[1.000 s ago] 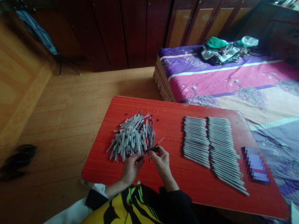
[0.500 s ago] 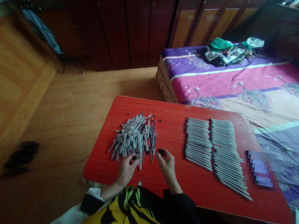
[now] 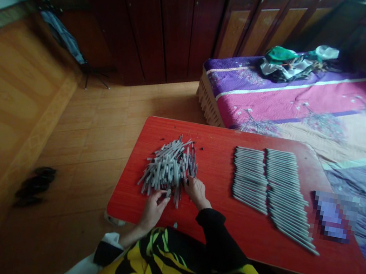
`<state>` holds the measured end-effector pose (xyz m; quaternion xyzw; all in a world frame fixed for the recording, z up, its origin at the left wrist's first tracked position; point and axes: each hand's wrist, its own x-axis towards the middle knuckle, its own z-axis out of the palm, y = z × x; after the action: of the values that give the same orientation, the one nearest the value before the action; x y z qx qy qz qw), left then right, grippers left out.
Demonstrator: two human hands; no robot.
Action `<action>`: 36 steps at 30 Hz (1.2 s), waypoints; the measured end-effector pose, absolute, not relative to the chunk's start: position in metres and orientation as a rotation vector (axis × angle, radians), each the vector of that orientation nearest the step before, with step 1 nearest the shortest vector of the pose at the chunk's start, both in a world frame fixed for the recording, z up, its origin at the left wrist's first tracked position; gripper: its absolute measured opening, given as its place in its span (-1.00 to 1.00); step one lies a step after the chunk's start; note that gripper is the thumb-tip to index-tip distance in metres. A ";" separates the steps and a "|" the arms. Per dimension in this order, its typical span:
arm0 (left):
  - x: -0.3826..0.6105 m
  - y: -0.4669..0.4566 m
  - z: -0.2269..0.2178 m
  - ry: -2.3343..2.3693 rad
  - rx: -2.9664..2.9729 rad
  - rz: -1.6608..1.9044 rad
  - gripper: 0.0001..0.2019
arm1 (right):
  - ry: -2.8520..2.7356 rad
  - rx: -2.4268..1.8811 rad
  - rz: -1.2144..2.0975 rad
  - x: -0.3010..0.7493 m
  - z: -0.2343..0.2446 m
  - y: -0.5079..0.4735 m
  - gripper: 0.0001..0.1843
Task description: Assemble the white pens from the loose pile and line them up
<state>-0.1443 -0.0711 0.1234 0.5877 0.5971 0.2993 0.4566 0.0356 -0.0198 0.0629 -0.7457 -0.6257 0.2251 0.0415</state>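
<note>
On a red table (image 3: 218,219) lies a loose pile of grey pen barrels (image 3: 167,167), with thin dark refills (image 3: 193,160) along its right side. My left hand (image 3: 152,209) rests at the pile's near edge, its fingers curled on a grey barrel (image 3: 168,194). My right hand (image 3: 196,190) is at the pile's lower right corner, with its fingertips pinched down among the dark refills. What they grip is hidden. Two neat rows of assembled pens (image 3: 273,186) lie to the right, well away from both hands.
A blurred flat object (image 3: 332,214) lies on the table right of the pen rows. A bed with a purple and pink quilt (image 3: 302,101) stands behind the table, with dark wardrobes (image 3: 175,17) beyond it. Dark slippers (image 3: 33,184) lie on the wooden floor at left.
A second ago both hands held one pen together above the table. They parted, and now my right hand has moved left into the pile while my left stays at its near edge.
</note>
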 end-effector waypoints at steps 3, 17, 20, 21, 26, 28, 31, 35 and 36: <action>-0.145 -0.070 0.124 1.475 1.449 0.738 -0.75 | -1.926 -2.300 0.689 0.034 0.059 -0.019 -0.74; -0.136 -0.071 0.120 1.422 1.421 0.748 -0.74 | -1.684 -2.230 0.641 0.034 0.046 -0.033 -0.78; -0.132 -0.072 0.122 1.406 1.430 0.752 -0.76 | -1.555 -2.176 0.675 0.035 0.045 -0.034 -0.79; -0.131 -0.072 0.123 1.403 1.432 0.752 -0.76 | -1.501 -2.159 0.694 0.036 0.044 -0.034 -0.79; -0.124 -0.071 0.125 1.418 1.450 0.748 -0.78 | -1.279 -2.042 0.854 0.048 0.043 -0.042 -0.67; -0.122 -0.071 0.125 1.404 1.468 0.753 -0.79 | -1.217 -1.984 0.935 0.054 0.044 -0.050 -0.58; -0.117 -0.072 0.125 1.380 1.469 0.751 -0.79 | -1.168 -1.947 1.009 0.065 0.046 -0.066 -0.49; -0.111 -0.072 0.125 1.373 1.401 0.728 -0.77 | -1.208 -2.013 0.999 0.074 0.046 -0.084 -0.58; -0.109 -0.072 0.125 1.372 1.376 0.732 -0.76 | -1.243 -2.044 0.987 0.074 0.046 -0.087 -0.63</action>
<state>-0.1094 -0.0719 0.1246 0.5710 0.5691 0.3036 0.5078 0.0741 -0.0871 0.0463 -0.7598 -0.4619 0.3670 0.2732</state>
